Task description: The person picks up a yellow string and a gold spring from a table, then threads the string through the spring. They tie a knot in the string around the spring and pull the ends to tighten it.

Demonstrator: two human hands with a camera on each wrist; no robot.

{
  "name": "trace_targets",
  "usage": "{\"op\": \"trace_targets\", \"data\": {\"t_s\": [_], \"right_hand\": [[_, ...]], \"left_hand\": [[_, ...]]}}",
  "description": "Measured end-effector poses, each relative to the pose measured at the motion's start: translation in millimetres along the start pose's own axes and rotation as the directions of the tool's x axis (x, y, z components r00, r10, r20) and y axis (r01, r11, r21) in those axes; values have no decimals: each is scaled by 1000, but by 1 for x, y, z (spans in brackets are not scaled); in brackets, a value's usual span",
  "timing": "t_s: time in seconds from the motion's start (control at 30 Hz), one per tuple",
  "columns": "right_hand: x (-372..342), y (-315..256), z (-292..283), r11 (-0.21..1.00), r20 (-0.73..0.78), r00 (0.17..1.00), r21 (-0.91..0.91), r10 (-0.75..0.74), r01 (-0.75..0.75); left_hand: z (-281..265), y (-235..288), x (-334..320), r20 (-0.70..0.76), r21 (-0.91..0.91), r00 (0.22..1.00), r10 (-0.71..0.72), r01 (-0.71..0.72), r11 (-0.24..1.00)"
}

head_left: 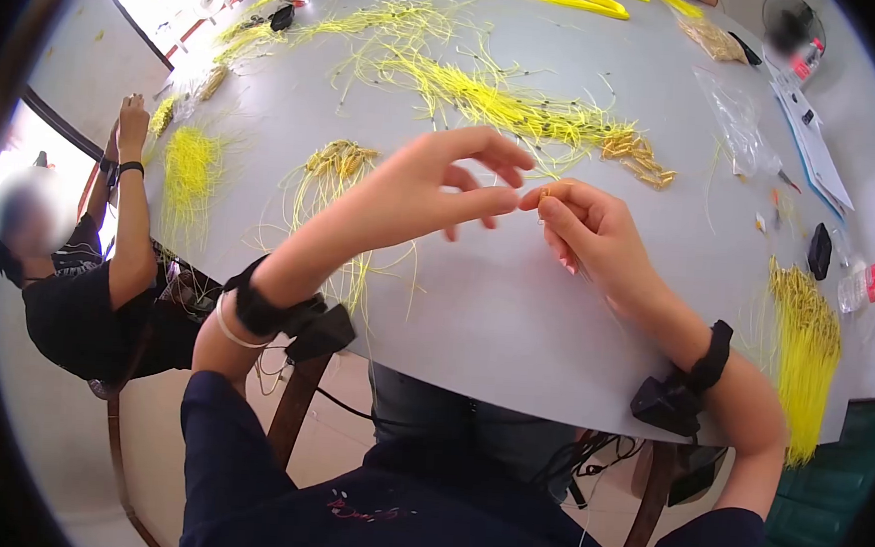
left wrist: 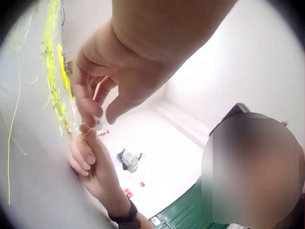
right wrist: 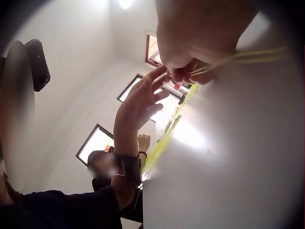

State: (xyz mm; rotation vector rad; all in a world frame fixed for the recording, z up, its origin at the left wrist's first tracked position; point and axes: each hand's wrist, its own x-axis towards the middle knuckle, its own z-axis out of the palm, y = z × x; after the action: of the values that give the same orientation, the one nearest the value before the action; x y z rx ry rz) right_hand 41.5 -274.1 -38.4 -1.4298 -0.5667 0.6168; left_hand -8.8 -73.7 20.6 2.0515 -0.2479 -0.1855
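My right hand (head_left: pixel 600 233) pinches a small golden-brown piece (head_left: pixel 548 192) between thumb and index finger. In the right wrist view thin yellow strands (right wrist: pixel 238 58) trail from that hand (right wrist: pixel 190 43). My left hand (head_left: pixel 423 187) is just to the left, its fingers loosely bent and apart, nothing seen in them; its fingertips come close to the right fingertips, and whether they touch I cannot tell. Beyond the hands lies a long bundle of yellow strands (head_left: pixel 508 102) with golden ends (head_left: pixel 640 156). Another golden-ended bunch (head_left: pixel 339 159) lies behind my left forearm.
On the grey table (head_left: pixel 514 338), a yellow bundle (head_left: pixel 803 366) hangs over the right edge near a bottle (head_left: pixel 868 285). A clipboard (head_left: pixel 811 146) and a plastic bag (head_left: pixel 737 126) lie back right. At the left, another person (head_left: pixel 86 282) sits near a yellow pile (head_left: pixel 191 173).
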Motion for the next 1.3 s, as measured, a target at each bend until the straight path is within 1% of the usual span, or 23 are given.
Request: {"op": "trace_targets", "data": {"t_s": [0.07, 0.1, 0.17, 0.23, 0.37, 0.4, 0.47, 0.53, 0.57, 0.6, 0.63, 0.67, 0.7, 0.8, 0.83, 0.87, 0.9, 0.93, 0.97, 1.03, 1.17, 1.23, 1.3], "right_hand": [[4, 2, -1, 1000, -5, 1000, -12, 4, -4], [4, 3, -3, 1000, -2, 1000, -12, 16, -16], [5, 4, -6, 999, -7, 999, -15, 33, -33], [4, -1, -7, 998, 32, 998, -14, 58, -57], [4, -5, -5, 996, 42, 997, -67, 70, -67], [4, -4, -5, 995, 33, 995, -57, 89, -87], [4, -2, -5, 993, 23, 994, -53, 108, -107], [3, -1, -4, 997, -19, 997, 23, 80, -79], [3, 0, -2, 996, -20, 996, 29, 88, -87], [4, 1, 0, 997, -121, 991, 52, 54, -48], [4, 1, 0, 998, -220, 975, 70, 22, -6], [5, 1, -2, 997, -220, 975, 72, 24, -8], [5, 2, -5, 998, -189, 981, 61, 38, -27], [5, -2, -4, 997, -133, 989, 37, 66, -62], [4, -4, -3, 997, -109, 991, 23, 81, -79], [4, -5, -4, 996, -109, 991, 23, 83, -81], [4, -5, -4, 998, -97, 994, -26, 55, -58], [4, -4, -4, 997, -84, 996, -74, 29, -35], [2, -3, -2, 997, -86, 996, -72, 32, -38], [0, -1, 1, 955, 13, 999, -292, -48, 49], [0, 3, -4, 961, 52, 998, -273, -30, 43], [-1, 4, -5, 939, 112, 992, -331, -63, 97], [-1, 4, -4, 947, 99, 994, -311, -53, 81]], "left_hand": [[6, -10, 17, 11, -101, 999, 47, -46, 994], [8, -15, 20, 12, -106, 999, 45, -43, 993], [12, -22, 28, 53, -184, 997, 49, -38, 982], [14, -32, 33, 52, -204, 997, 52, -41, 978], [18, -43, 34, 17, -237, 997, 75, -69, 969], [18, -43, 33, 9, -237, 997, 79, -75, 969], [17, -35, 29, -4, -60, 992, 127, -127, 990], [18, -30, 25, -7, -36, 995, 101, -101, 994], [19, -32, 23, -71, -111, 989, 128, -135, 985], [20, -34, 22, -138, -181, 979, 150, -173, 968], [18, -35, 22, -135, -184, 980, 144, -168, 969], [16, -37, 22, -113, -265, 988, 105, -132, 955], [14, -37, 23, -90, -342, 994, 68, -95, 935], [15, -36, 21, -52, -343, 998, 18, -35, 939], [15, -36, 22, -53, -343, 998, 18, -35, 939], [17, -37, 22, -69, -345, 998, 6, -29, 938], [18, -38, 22, -83, -346, 997, -7, -22, 938], [19, -37, 22, -79, -347, 997, -9, -19, 938], [18, -37, 21, -71, -378, 997, -34, 4, 926], [17, -36, 22, -62, -407, 996, -59, 29, 913], [15, -36, 22, -1, -390, 999, -40, 36, 920], [15, -37, 21, 18, -374, 999, -45, 49, 926], [16, -37, 22, 16, -365, 1000, -25, 30, 931]]}}
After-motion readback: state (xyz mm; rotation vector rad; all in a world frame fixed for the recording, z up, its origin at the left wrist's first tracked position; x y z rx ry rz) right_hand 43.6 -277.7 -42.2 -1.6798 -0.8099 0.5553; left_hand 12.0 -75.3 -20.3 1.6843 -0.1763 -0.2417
